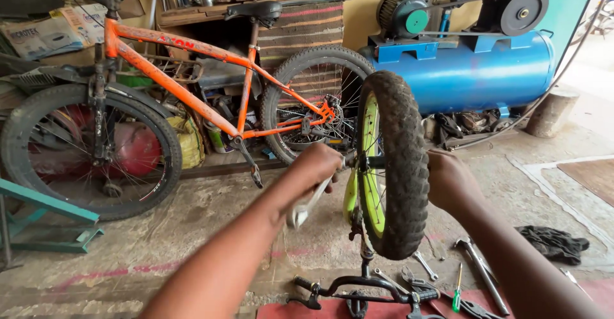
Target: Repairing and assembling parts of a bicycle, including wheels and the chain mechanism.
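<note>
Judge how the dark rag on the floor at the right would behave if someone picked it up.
The rag lies crumpled in soft folds, so it would probably hang limp and floppy. It looks thin, so likely light. Lying flat on the concrete floor, it seems unlikely to roll or tip.

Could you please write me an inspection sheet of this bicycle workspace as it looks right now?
Surface: rough concrete floor, dusty, with faded pink marks.
Job's things: small upside-down bicycle, its knobby wheel with lime-green rim upright; handlebar on a red mat.
Clutter: wrenches, a green-handled screwdriver, a hammer and a dark rag on the floor.
Grippers: left hand holds a wrench at the axle; right hand is against the tyre's other side.
Cables: a hose runs from the compressor.
Surroundings: orange bicycle, blue air compressor, shelf of items behind.
</note>
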